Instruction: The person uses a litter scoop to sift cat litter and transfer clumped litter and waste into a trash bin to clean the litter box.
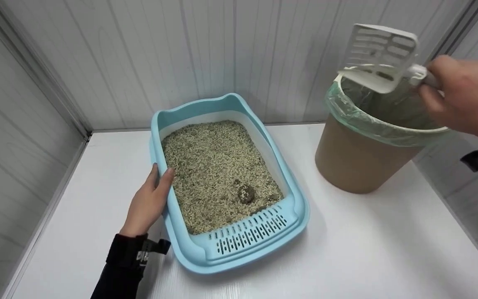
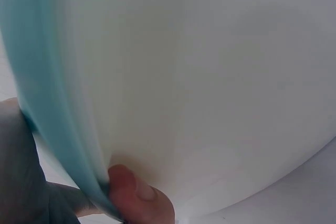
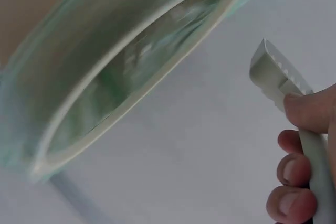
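A light-blue litter box [image 1: 193,251] with a slotted front step sits at an angle on the white surface, filled with pale granular litter [image 1: 214,162]. One dark round clump [image 1: 245,193] lies on the litter near the step, with smaller dark bits around it. My left hand [image 1: 145,205] grips the box's left rim, thumb over the inside and fingers outside. Up at the right, my right hand [image 1: 467,95] holds a white slotted litter scoop [image 1: 374,81] by its handle. The scoop's tilted blade overlaps the bin's mouth in the head view; no clump shows on it.
A brown waste bin [image 1: 355,160] with a pale-green plastic liner [image 1: 371,124] stands right of the box, near the back wall. Grey panelled walls [image 1: 288,62] close off the back and both sides of the white surface [image 1: 338,249].
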The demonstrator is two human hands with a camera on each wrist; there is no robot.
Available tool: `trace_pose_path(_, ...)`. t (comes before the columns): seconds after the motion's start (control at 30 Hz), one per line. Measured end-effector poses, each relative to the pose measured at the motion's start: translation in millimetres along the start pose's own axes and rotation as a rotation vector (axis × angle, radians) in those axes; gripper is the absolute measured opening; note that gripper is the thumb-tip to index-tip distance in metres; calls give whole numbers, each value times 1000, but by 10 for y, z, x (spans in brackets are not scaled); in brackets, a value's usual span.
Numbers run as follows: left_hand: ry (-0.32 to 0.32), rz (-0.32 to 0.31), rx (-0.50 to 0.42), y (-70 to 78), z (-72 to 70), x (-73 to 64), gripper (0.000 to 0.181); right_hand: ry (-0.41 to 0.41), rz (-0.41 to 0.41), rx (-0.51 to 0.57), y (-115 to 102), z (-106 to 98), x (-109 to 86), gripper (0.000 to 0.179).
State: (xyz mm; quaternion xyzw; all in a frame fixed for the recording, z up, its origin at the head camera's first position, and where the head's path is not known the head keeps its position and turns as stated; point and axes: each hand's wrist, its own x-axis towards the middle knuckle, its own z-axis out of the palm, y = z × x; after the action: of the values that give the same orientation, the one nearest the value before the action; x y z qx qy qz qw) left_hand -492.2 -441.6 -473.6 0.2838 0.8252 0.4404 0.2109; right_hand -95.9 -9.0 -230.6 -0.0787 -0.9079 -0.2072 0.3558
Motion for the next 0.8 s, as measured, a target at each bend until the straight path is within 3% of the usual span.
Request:
trace_pose_path(0.1,-1,-7,-2,10,8,4,110,-60,-33,53,-387,2,194,38)
trace_pose_path(0.2,-1,-11,-5,26,18,13,111,-202,-29,139,-807,76,362,34)
trace_pose_path(0.27,0,-13,-5,34,25,13,110,-351,-14,209,-1093,170,466,33)
trace_pose_path(0.43,1,-11,-2,49,51,-11,109,-813,48,405,-1760,539,667,38)
trace_pose_path(0.53,-1,-13,-6,66,77,-32,109,-1021,73,484,-2073,775,714,40)
trace_pose_path(0.67,3,-2,-8,95,114,-47,108,-1199,99,529,-2380,989,732,42)
trace_pose_path(0.8,12,8,-10,127,147,-41,108,-1302,92,539,-2575,1088,786,46)
